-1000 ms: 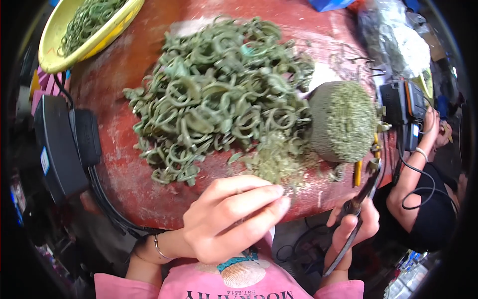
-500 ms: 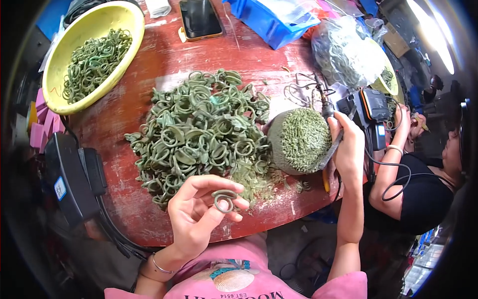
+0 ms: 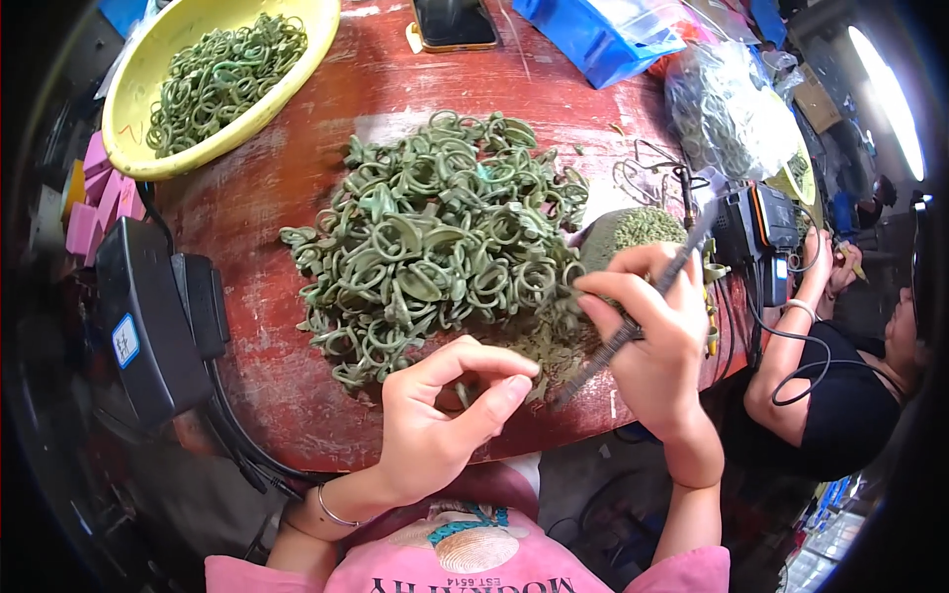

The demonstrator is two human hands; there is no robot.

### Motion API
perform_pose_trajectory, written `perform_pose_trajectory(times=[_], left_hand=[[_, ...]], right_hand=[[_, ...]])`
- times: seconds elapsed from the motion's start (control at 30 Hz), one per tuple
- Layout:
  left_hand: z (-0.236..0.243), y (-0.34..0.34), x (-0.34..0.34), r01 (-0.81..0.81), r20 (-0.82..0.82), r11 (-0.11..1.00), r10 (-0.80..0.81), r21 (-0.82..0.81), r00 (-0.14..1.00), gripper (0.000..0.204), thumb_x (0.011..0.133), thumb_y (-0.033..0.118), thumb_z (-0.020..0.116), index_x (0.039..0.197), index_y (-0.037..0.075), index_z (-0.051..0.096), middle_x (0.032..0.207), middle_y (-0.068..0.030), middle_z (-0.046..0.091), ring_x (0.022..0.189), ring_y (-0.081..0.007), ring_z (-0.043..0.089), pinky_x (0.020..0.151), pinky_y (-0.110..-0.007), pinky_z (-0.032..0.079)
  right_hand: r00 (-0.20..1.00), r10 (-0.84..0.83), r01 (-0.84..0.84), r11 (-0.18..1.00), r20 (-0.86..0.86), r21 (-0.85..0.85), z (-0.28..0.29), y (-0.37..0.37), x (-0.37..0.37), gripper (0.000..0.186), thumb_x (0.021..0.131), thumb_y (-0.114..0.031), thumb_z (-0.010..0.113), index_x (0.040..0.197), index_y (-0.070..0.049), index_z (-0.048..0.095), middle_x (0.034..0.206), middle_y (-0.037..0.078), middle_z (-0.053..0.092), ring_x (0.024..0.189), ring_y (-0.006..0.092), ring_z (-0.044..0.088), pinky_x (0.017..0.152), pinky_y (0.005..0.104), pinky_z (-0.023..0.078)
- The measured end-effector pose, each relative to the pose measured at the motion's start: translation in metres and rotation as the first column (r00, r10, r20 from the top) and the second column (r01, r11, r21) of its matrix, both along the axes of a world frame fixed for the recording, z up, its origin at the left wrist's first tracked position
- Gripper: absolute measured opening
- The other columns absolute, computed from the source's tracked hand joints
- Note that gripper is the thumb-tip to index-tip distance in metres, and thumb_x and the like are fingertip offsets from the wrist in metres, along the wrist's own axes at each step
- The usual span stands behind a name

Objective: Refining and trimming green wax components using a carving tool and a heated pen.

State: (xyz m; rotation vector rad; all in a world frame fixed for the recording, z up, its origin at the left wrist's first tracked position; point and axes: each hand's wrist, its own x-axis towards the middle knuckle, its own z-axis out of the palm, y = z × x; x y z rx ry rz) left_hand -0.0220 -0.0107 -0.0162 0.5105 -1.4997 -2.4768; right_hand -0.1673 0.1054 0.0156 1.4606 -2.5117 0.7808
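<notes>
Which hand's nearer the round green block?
Right. The right hand is just nearside of the block, overlapping it in view; the left hand is farther off, toward the lower left.

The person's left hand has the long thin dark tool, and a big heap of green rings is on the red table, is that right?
Not quite: the head view shows the long thin dark tool in the right hand. The big heap of green rings is on the red table.

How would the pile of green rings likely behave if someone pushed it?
The pile of green rings would probably spread rather than slide as one block, since the pieces lie loosely heaped. Neighbouring rings may catch, as their open loops overlap. Single rings look fairly stiff, their loops round despite the heaping.
</notes>
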Motion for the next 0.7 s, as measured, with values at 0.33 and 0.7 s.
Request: perform_pose_trajectory(times=[0.33,0.7], left_hand=[[0.005,0.003,0.002,0.015,0.072,1.000,-0.017,0.019,0.997,0.027,0.082,0.001,0.062,0.109,0.001,0.060,0.090,-0.0043,0.061,0.069,-0.0050,0.056,0.053,-0.017,0.043],[0.010,0.001,0.001,0.005,0.036,0.981,0.002,-0.196,0.999,0.023,0.082,-0.006,0.057,0.104,-0.001,0.064,0.079,-0.0063,0.059,0.059,-0.0065,0.055,0.048,-0.019,0.043]], right_hand=[[0.955,0.255,-0.225,0.956,0.153,-0.186,0.010,0.013,0.035,0.039,0.056,-0.003,0.076,0.093,-0.006,0.066,0.074,0.004,0.057,0.066,0.0201,0.054,0.056,0.0292,0.042],[0.782,0.158,0.159,0.884,0.603,-0.439,0.017,0.034,0.065,0.053,0.084,-0.040,0.051,0.111,0.006,0.049,0.067,0.016,0.063,0.053,0.0186,0.059,0.049,0.0258,0.047]])
